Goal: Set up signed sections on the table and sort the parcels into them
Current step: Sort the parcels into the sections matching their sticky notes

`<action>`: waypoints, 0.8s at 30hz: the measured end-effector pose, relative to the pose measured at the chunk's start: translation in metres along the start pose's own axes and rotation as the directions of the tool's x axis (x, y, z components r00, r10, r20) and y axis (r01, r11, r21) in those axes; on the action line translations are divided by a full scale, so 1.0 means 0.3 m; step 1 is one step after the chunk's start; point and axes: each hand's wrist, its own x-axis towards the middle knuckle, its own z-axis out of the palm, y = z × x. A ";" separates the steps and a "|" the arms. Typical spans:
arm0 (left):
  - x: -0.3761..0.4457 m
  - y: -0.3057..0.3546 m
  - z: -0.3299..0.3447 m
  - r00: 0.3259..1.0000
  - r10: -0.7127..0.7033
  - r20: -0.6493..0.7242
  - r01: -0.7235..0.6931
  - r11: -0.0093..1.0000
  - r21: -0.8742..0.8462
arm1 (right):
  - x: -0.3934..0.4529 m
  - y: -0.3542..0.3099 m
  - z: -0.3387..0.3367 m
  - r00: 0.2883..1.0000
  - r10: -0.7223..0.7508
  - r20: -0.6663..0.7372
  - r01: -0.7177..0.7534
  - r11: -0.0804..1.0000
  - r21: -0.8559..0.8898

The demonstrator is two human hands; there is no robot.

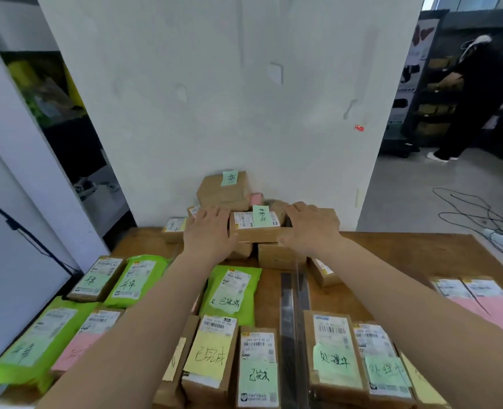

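On the wooden table (406,249), a heap of brown cardboard parcels lies against the white pillar. My left hand (209,231) and my right hand (312,228) rest on either side of a small brown box (256,228) with a shipping label and a green note. Both hands have their fingers spread and fairly straight, touching the pile. A larger brown parcel (223,190) with a green note tops the heap. Nearer me lie rows of parcels with handwritten notes: green bags (232,293), boxes with a yellow note (209,355) and green notes (333,361).
A clear upright divider (296,320) splits the near parcels into sections. Pink-noted parcels (480,302) lie at the right. A person (468,98) stands at dark shelves at the far right. Cables (480,214) trail over the floor. A white panel (8,231) flanks the left.
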 end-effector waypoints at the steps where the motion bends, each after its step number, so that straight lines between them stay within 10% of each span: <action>1: 0.025 -0.012 0.010 1.000 -0.012 -0.001 0.012 1.000 -0.019 | 0.033 0.002 0.007 1.000 0.001 0.013 -0.001 1.000 0.018; 15: 0.467 -0.249 0.340 0.990 -0.124 0.071 0.138 0.958 -0.252 | 0.484 0.017 0.326 0.953 0.212 0.217 -0.288 0.855 0.432; 24: 0.610 -0.371 0.538 0.922 -0.368 0.120 0.341 0.625 -0.702 | 0.658 0.049 0.514 0.813 0.463 0.353 -0.581 0.602 0.548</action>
